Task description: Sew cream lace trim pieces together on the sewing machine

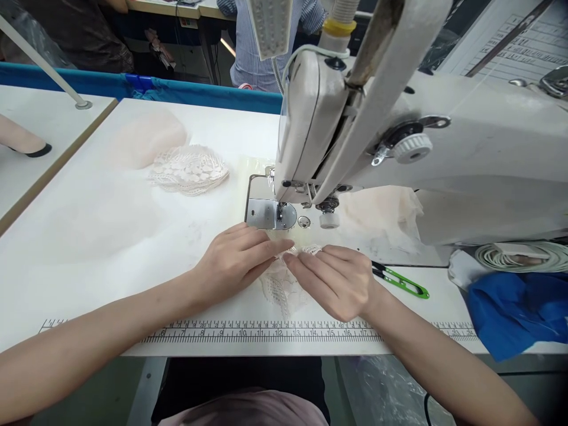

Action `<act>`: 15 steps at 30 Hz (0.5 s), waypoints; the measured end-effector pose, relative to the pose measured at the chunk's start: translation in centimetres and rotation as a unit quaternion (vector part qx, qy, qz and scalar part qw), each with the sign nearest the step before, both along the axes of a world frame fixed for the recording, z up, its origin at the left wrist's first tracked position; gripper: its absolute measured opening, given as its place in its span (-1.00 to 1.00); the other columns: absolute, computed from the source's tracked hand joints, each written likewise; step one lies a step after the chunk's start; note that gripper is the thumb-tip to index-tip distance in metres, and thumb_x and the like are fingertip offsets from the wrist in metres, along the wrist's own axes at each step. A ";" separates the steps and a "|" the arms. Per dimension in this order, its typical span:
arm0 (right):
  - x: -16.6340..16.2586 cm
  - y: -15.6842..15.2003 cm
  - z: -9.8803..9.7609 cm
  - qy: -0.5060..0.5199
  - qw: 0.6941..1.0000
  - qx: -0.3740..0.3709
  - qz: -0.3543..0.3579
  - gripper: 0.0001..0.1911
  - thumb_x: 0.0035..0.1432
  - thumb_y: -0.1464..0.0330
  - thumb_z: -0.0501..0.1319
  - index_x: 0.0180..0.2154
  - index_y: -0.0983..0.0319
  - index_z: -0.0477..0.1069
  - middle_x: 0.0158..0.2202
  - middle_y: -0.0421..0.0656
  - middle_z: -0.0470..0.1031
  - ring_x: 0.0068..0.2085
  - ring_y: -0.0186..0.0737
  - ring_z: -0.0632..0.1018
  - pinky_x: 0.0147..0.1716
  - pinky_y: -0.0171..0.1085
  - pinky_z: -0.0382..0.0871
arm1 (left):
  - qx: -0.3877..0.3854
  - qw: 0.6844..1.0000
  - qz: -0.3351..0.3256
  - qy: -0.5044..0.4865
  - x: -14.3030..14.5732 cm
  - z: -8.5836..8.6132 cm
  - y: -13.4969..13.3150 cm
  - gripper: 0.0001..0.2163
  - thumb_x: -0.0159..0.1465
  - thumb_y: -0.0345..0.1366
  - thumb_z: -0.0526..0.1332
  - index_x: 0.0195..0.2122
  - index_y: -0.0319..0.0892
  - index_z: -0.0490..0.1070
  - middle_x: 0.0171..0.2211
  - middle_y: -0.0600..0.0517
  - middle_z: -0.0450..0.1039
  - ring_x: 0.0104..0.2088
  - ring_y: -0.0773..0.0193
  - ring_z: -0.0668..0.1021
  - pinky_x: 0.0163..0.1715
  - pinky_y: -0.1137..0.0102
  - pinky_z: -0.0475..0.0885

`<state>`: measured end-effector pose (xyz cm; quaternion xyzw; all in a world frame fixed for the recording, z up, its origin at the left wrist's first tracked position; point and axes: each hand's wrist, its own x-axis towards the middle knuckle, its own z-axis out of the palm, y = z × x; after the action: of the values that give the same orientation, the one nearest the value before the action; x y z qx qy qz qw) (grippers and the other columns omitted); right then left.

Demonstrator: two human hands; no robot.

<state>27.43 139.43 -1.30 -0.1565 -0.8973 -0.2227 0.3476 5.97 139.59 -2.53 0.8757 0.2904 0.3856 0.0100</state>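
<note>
The lace piece (284, 294) is laid flat on the table (110, 236), just near of the needle plate (266, 214). Its far edge is pinched by the left hand (239, 260) and right hand (339, 283), fingertips brought together, seemingly to keep it even. Snips (402, 281) are kept close at the right.

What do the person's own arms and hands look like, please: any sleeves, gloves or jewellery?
The left hand and right hand are bare, with no gloves, rings, watch or bracelet in view. Above both wrists nothing is worn as far as the picture's edge, so no sleeves show. The visible nails look short and unpainted.
</note>
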 end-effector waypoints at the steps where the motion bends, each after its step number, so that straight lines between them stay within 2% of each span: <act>1: 0.0 0.0 0.1 -0.002 1.000 0.005 0.004 -0.90 0.14 0.56 0.28 -0.31 0.28 0.51 -0.51 -0.18 0.56 -0.53 -0.35 0.48 -0.66 -0.32 0.29 | 0.004 1.000 0.000 -0.008 0.0 0.0 0.0 -0.84 0.35 -0.46 0.15 -0.09 -0.16 0.43 -0.44 0.07 0.50 -0.44 0.36 0.52 -0.41 0.44 0.41; 4: 0.0 -0.2 0.5 0.010 1.000 -0.022 0.014 -0.90 0.14 0.56 0.28 -0.33 0.27 0.50 -0.52 -0.20 0.56 -0.56 -0.37 0.48 -0.67 -0.33 0.26 | -0.020 0.999 0.005 -0.038 0.0 0.4 -0.2 -0.87 0.34 -0.46 0.17 -0.18 -0.16 0.48 -0.43 0.06 0.52 -0.43 0.36 0.54 -0.41 0.46 0.44; 5: 0.1 -0.3 0.9 0.021 0.997 -0.066 0.016 -0.90 0.15 0.56 0.27 -0.33 0.26 0.49 -0.53 -0.23 0.56 -0.58 -0.38 0.47 -0.68 -0.34 0.25 | -0.059 0.997 0.002 -0.048 0.0 0.8 -0.3 -0.87 0.33 -0.46 0.18 -0.20 -0.16 0.50 -0.43 0.06 0.53 -0.43 0.37 0.54 -0.44 0.48 0.44; 7: 0.4 -0.5 1.9 0.043 0.971 -0.234 0.024 -0.92 0.19 0.52 0.26 -0.32 0.24 0.48 -0.52 -0.26 0.56 -0.59 -0.41 0.47 -0.66 -0.36 0.27 | -0.198 0.978 -0.032 -0.053 0.0 1.7 -0.6 -0.88 0.32 -0.45 0.19 -0.26 -0.15 0.52 -0.45 0.10 0.53 -0.48 0.40 0.52 -0.54 0.53 0.40; 8: 0.5 -0.6 2.6 0.045 0.936 -0.347 0.031 -0.94 0.21 0.48 0.26 -0.32 0.24 0.48 -0.52 -0.29 0.55 -0.59 -0.43 0.48 -0.65 -0.39 0.29 | -0.284 0.956 -0.062 -0.044 0.0 2.1 -0.8 -0.88 0.32 -0.43 0.21 -0.29 -0.14 0.54 -0.48 0.12 0.52 -0.52 0.42 0.50 -0.59 0.54 0.36; 9: 0.6 -0.6 3.2 0.038 0.887 -0.459 0.035 -0.95 0.24 0.43 0.25 -0.31 0.22 0.48 -0.54 -0.32 0.53 -0.60 -0.45 0.47 -0.65 -0.41 0.30 | -0.362 0.928 -0.090 -0.029 0.0 2.4 -0.9 -0.88 0.32 -0.41 0.22 -0.31 -0.12 0.54 -0.51 0.15 0.51 -0.56 0.43 0.47 -0.64 0.54 0.32; 10: 0.6 -0.6 3.7 0.027 0.832 -0.554 0.031 -0.93 0.26 0.39 0.24 -0.30 0.21 0.49 -0.57 -0.34 0.50 -0.62 -0.47 0.46 -0.65 -0.44 0.29 | -0.415 0.903 -0.108 -0.014 0.0 2.6 -0.9 -0.89 0.31 -0.38 0.23 -0.33 -0.11 0.55 -0.54 0.17 0.49 -0.59 0.43 0.44 -0.67 0.54 0.28; 11: 0.6 -0.6 3.9 0.018 0.787 -0.616 0.016 -0.89 0.28 0.35 0.22 -0.30 0.20 0.50 -0.60 -0.36 0.47 -0.64 -0.48 0.45 -0.66 -0.45 0.27 | -0.435 0.894 -0.108 0.002 0.0 2.6 -0.9 -0.88 0.31 -0.37 0.24 -0.36 -0.11 0.54 -0.56 0.18 0.48 -0.60 0.42 0.43 -0.66 0.52 0.28; 12: 0.4 -0.4 4.0 0.014 0.763 -0.646 -0.012 -0.87 0.29 0.33 0.21 -0.30 0.19 0.51 -0.61 -0.36 0.46 -0.65 -0.48 0.43 -0.67 -0.44 0.25 | -0.420 0.903 -0.088 0.018 0.0 2.4 -0.8 -0.88 0.30 -0.38 0.25 -0.38 -0.12 0.53 -0.56 0.17 0.47 -0.59 0.40 0.43 -0.62 0.49 0.30; 13: 0.3 -0.2 3.8 0.014 0.761 -0.646 -0.047 -0.85 0.30 0.33 0.20 -0.31 0.19 0.52 -0.60 -0.35 0.47 -0.64 -0.47 0.43 -0.66 -0.43 0.24 | -0.379 0.923 -0.053 0.034 0.0 2.0 -0.7 -0.88 0.29 -0.40 0.25 -0.40 -0.14 0.52 -0.55 0.16 0.47 -0.55 0.37 0.45 -0.55 0.45 0.32; 15: -0.3 0.4 2.7 0.020 0.796 -0.594 -0.119 -0.84 0.29 0.35 0.20 -0.31 0.19 0.54 -0.49 -0.28 0.55 -0.56 -0.43 0.48 -0.57 -0.40 0.25 | -0.264 0.961 0.030 0.070 0.1 0.9 -0.2 -0.90 0.27 -0.43 0.24 -0.38 -0.17 0.49 -0.48 0.11 0.49 -0.44 0.29 0.49 -0.42 0.36 0.34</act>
<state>27.18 139.86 1.36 -0.4426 -0.8202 0.3173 0.1754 6.11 139.39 -1.60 0.8577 0.4081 0.2329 0.2089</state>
